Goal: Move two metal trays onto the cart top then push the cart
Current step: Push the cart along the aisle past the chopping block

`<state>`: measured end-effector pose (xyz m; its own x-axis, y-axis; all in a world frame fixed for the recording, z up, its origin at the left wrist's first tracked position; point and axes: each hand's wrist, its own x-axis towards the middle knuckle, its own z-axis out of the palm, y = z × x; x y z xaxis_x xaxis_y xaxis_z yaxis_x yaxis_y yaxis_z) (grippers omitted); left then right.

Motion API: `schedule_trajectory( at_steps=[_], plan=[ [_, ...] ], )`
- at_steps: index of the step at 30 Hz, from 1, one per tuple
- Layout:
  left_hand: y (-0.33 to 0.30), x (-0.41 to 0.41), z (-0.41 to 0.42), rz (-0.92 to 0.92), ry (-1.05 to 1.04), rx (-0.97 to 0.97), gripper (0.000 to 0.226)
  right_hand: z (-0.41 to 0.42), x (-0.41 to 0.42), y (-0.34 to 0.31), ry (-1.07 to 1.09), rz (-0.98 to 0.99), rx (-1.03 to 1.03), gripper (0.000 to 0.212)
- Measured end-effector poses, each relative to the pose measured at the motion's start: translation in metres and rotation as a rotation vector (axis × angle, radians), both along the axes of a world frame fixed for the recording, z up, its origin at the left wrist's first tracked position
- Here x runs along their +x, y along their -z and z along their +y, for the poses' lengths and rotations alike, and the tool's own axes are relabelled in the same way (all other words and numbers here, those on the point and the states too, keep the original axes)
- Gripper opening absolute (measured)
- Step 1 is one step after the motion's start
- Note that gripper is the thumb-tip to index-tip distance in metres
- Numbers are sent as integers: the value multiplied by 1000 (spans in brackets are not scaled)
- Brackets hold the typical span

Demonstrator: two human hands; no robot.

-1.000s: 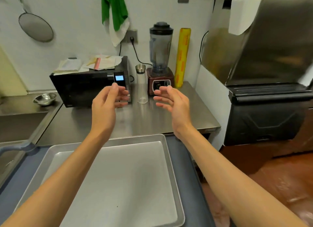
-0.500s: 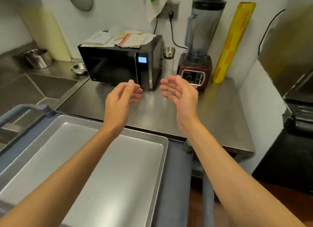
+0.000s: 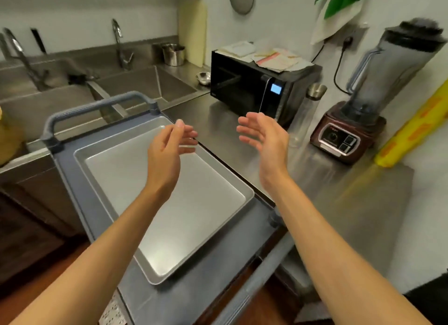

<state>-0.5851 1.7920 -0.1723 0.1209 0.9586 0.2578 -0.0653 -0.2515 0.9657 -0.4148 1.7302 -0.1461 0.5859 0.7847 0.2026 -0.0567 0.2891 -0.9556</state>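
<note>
A shallow metal tray (image 3: 194, 218) lies flat on the blue-grey cart top (image 3: 208, 290); I cannot tell whether a second tray is stacked under it. The cart's far handle (image 3: 97, 105) arches in front of the sinks, and a near handle bar (image 3: 242, 298) shows at the lower right. My left hand (image 3: 167, 155) hovers above the tray's far right corner, fingers apart and holding nothing. My right hand (image 3: 266, 143) floats over the steel counter beside the cart, also with fingers spread and empty.
The steel counter (image 3: 327, 179) to the right carries a black microwave (image 3: 254, 89), a clear bottle (image 3: 305, 116), a blender (image 3: 368, 101) and a yellow wrap roll (image 3: 412, 130). Double sinks (image 3: 121, 92) with taps lie behind the cart. Wooden floor shows below.
The view has swung left and tilted, bringing the sinks and the cart's far handle into sight. Both hands stay raised, spread and empty, now nearer the tray's corner.
</note>
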Motion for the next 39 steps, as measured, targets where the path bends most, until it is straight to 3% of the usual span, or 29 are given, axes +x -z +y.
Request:
schedule_trajectory(
  at_steps=[9, 12, 14, 19, 23, 28, 32, 39],
  plan=[
    [38, -35, -77, 128, -281, -5, 40, -28, 10, 37, -270, -19, -93, 23],
    [66, -29, -107, 234, -395, -76, 38, -32, 29, 73, -402, -145, -188, 23],
    [91, -19, -133, 386, -403, -167, 42, -40, 47, 107, -484, -378, -309, 25],
    [159, -4, -195, 949, -194, -379, 58, -80, 112, 186, -766, -1253, -715, 59],
    [193, 5, -218, 1161, -85, -438, 61, -103, 127, 213, -695, -1607, -613, 62],
    [197, 13, -229, 1332, -85, -376, 66, -99, 115, 213, -708, -1672, -535, 48],
    [197, 6, -233, 1415, -103, -415, 79, -102, 107, 219, -622, -1688, -466, 51],
    [201, 1, -243, 1422, -152, -397, 74, -106, 102, 224, -499, -1775, -447, 45]
  ],
)
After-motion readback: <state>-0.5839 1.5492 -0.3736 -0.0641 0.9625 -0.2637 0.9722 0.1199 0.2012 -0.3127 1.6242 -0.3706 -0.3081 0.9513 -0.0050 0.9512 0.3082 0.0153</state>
